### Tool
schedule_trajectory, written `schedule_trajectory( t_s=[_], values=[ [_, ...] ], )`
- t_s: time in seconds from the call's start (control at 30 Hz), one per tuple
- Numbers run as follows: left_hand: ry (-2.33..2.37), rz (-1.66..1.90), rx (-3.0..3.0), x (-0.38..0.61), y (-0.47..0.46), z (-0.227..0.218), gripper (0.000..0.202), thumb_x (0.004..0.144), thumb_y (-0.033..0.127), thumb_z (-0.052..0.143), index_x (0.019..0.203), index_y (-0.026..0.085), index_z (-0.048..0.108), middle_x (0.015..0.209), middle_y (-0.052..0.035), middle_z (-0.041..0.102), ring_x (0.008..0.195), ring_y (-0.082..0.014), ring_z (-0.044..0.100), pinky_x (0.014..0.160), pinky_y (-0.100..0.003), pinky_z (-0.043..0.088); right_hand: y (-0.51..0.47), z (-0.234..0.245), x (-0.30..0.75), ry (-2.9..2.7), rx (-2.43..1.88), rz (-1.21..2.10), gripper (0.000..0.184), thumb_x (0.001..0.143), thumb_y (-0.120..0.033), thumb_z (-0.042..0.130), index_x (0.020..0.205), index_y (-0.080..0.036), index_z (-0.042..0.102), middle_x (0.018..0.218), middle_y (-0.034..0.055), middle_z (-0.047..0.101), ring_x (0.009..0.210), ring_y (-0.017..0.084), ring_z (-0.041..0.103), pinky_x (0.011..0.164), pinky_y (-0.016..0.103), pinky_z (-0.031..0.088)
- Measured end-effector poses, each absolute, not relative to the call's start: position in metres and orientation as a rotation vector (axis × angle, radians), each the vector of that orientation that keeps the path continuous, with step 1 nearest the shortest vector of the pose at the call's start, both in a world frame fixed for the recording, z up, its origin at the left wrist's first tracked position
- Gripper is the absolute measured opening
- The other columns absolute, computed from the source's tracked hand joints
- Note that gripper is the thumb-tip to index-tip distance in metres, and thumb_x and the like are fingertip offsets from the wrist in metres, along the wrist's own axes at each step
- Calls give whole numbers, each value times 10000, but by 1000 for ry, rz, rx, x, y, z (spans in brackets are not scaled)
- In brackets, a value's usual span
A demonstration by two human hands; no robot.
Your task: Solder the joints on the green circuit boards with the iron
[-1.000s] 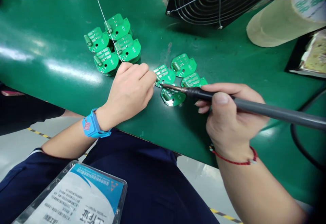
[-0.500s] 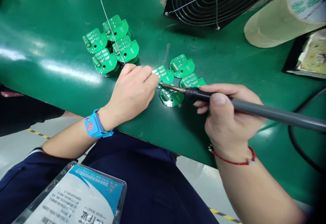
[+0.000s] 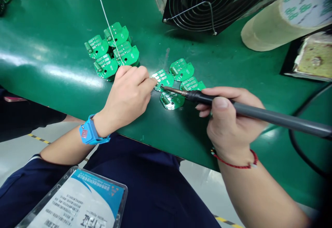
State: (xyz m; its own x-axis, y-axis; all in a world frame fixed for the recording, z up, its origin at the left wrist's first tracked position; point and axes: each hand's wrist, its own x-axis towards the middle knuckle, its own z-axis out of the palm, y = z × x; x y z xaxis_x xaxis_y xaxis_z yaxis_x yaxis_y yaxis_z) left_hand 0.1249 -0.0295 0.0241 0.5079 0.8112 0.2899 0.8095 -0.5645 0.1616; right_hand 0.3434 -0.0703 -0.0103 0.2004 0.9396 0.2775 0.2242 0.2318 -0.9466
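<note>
My right hand [image 3: 233, 117] grips a soldering iron [image 3: 249, 111] like a pen. Its tip meets, or hovers just over, the lower edge of a green circuit board [image 3: 167, 79]. Closed in a pinch, my left hand [image 3: 132, 94] holds a thin solder wire [image 3: 104, 13] that runs up to the top of the view; the fingertips are partly hidden beside the same board. Three more boards lie around it: one circuit board [image 3: 182, 70] behind, another [image 3: 192, 83] to the right and a third [image 3: 172, 100] in front, under the iron.
Stacked circuit boards [image 3: 106, 67] stand left of my left hand. A black fan with a wire guard [image 3: 212, 3] is at the back, near a pale roll [image 3: 269, 24] and a sponge tray [image 3: 315, 56] on the right. A black cable [image 3: 293, 141] curves along the green table [image 3: 64, 20].
The camera view has shifted slightly. My left hand has drawn a little left from the board, showing more of it, while the iron's tip stays at the board's lower edge.
</note>
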Motion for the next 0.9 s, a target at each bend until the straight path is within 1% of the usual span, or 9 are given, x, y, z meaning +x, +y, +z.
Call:
schedule_trajectory(
  t_s=[0.13, 0.23, 0.33, 0.47, 0.6, 0.77, 0.9],
  values=[
    [1406, 480, 2727, 123, -27, 27, 211, 937, 133, 416, 852, 194, 598, 786, -35, 567, 788, -194, 554, 788, -381, 437, -69, -10, 343, -1255, -1213, 714, 155, 871, -332, 667, 905, -206, 750, 602, -32, 643, 500, 78, 609, 400, 182, 436],
    [1385, 510, 2746, 127, -23, 25, 230, 964, 163, 405, 839, 190, 596, 813, -30, 582, 792, -184, 555, 815, -389, 435, -66, -10, 346, -1191, -1231, 653, 191, 872, -375, 663, 876, -204, 748, 635, -27, 669, 488, 75, 602, 388, 182, 429],
    [1407, 546, 2764, 139, -18, 24, 261, 986, 180, 382, 847, 198, 602, 845, -24, 586, 820, -178, 552, 874, -415, 420, -62, -10, 352, -1118, -1266, 557, 238, 868, -414, 657, 829, -195, 742, 631, -25, 674, 459, 72, 582, 369, 183, 417],
    [1416, 559, 2758, 157, -11, 21, 232, 986, 193, 405, 844, 193, 588, 871, -37, 590, 912, -215, 554, 921, -453, 386, -58, -11, 360, -1082, -1287, 495, 255, 862, -413, 655, 792, -181, 734, 594, -29, 655, 442, 68, 567, 359, 178, 401],
    [1442, 623, 2719, 165, -7, 15, 215, 984, 191, 404, 853, 201, 573, 878, -44, 583, 990, -246, 539, 946, -483, 359, -58, -12, 360, -1114, -1328, 525, 256, 870, -405, 646, 808, -173, 733, 607, -25, 662, 456, 71, 584, 368, 177, 411],
    [1509, 612, 2701, 165, -7, 14, 204, 980, 187, 409, 841, 205, 558, 853, -46, 571, 937, -241, 532, 908, -471, 357, -59, -11, 359, -1155, -1326, 573, 245, 878, -396, 652, 841, -168, 734, 587, -32, 641, 478, 68, 595, 385, 170, 423],
    [1512, 594, 2703, 165, -7, 16, 199, 981, 197, 420, 828, 217, 545, 844, -46, 574, 920, -239, 529, 892, -461, 357, -59, -11, 359, -1171, -1324, 620, 243, 889, -390, 644, 852, -165, 732, 609, -27, 655, 483, 62, 596, 389, 165, 427]
  ],
)
